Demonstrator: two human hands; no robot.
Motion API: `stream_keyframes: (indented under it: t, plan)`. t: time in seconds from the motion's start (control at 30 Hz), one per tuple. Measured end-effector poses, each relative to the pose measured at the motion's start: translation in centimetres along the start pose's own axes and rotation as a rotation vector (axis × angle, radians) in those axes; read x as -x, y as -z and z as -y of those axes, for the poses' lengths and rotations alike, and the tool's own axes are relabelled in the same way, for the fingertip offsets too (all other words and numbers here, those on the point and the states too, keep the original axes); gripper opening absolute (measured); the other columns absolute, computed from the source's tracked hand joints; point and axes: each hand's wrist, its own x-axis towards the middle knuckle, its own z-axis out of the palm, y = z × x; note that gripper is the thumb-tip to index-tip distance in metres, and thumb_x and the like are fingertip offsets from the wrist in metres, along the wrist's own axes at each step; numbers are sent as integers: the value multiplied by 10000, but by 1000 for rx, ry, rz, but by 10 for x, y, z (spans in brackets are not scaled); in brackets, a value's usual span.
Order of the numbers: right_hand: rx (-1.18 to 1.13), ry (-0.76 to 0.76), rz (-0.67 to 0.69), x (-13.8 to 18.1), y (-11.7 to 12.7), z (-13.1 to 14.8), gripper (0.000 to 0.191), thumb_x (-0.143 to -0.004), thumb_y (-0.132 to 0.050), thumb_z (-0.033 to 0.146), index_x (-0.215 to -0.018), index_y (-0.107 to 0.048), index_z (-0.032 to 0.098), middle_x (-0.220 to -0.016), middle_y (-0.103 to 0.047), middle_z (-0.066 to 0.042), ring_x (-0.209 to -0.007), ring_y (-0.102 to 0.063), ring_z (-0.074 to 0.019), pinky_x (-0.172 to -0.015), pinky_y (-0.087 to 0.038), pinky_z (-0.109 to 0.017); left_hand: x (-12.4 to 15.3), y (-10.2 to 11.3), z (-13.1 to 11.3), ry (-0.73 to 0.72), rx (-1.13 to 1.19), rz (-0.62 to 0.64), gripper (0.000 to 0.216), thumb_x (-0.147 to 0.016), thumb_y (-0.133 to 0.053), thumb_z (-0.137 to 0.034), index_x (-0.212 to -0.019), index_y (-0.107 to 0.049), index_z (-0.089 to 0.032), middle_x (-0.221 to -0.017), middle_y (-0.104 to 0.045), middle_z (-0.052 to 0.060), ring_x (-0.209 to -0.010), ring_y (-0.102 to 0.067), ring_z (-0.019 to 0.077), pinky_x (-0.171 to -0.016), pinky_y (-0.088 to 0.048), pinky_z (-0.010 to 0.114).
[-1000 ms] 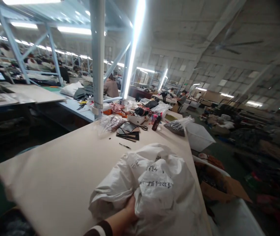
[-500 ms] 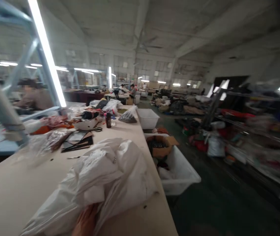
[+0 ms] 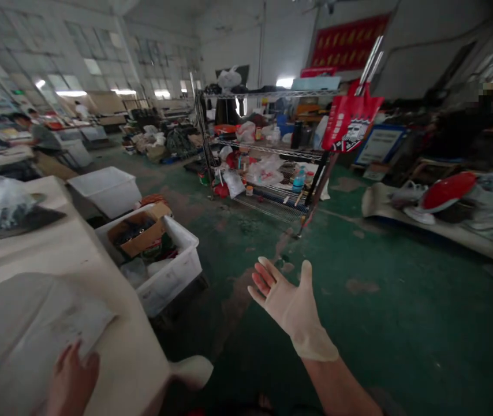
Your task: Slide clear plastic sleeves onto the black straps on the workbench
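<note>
Two hands in view here. The left hand point(image 3: 71, 378) is bare and lies flat on the white plastic bag point(image 3: 25, 329), fingers loosely spread on it rather than clenched, down at the near end of the beige table point(image 3: 112, 341). The right hand point(image 3: 287, 303) has a thin pale glove on and is held out over the green floor point(image 3: 359, 300), wide open, palm showing, holding nothing and touching nothing.

Counting the rest: one clear bag of dark stuff point(image 3: 6, 211) further up the same table. Two white plastic bins beside the table edge, the nearer bin point(image 3: 172, 271) with one brown cardboard box point(image 3: 136, 234) in it plus some clutter, the farther bin point(image 3: 105, 190) behind it. One wire shelf rack point(image 3: 264, 156) across the floor, crowded with bags and bottles, too many and too blurry to count. One red bag point(image 3: 353, 121) hangs at its right end. One red banner point(image 3: 348, 40) on the back wall. At least two people at far tables on the left
</note>
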Motion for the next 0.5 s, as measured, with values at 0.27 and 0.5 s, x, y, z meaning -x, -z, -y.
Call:
stream_keyframes:
  t: [0.27, 0.5]
  plan:
    - [-38, -10, -53, -62, 15, 100, 678, -692, -471, 676, -1133, -580, 173, -1115, -635, -69, -1097, -514, -209, -1019, -324, -437, 93, -3, -356, -509, 955, 865, 591, -721, -568, -474, -1225, -491, -176, -1281, -514, 120, -1178, -468, 260, -1033, -323, 436]
    - [228, 137, -7, -252, 4, 156, 363, -715, -548, 337, -1057, -629, 247, -1186, -603, -23, -1170, -487, -182, -1034, -370, -396, 14, -26, -581, -310, 1737, 1184, 585, -816, -399, -553, -1337, -348, -293, -1426, -346, 24, -1325, -272, 235, -1048, -311, 407]
